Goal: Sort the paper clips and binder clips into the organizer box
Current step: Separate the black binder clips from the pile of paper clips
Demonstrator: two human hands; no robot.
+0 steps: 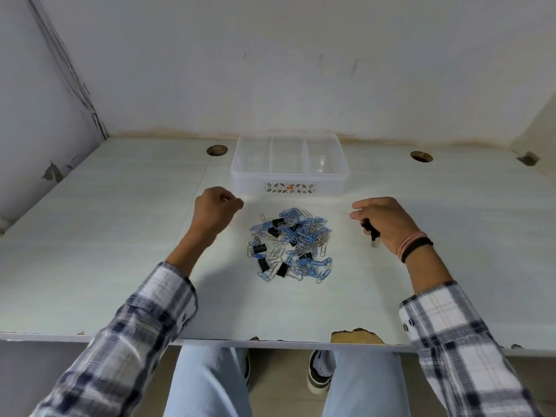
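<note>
A clear plastic organizer box [289, 167], rectangular with rounded corners and divided into three compartments, sits at the far side of the pale, faintly grained counter [120, 236]; all visible compartments are empty, and a leaf-pattern label marks its near wall. Just in front of the box lies a loose, tangled pile of paper clips [304, 233], bent wire in blue and silver, mixed with black binder clips [263, 264] of folded sheet metal with wire handles. The left hand [215, 210] hovers beside the pile's far-left edge, curled into a fist; a small glint of metal shows between thumb and forefinger, but what it holds cannot be determined. The right hand [386, 225] is to the right of the pile, fingers closed around a black binder clip [370, 231] whose wire handle projects downward. Both forearms wear plaid woven sleeves; the counter's near edge is chipped, exposing brown core material.
</note>
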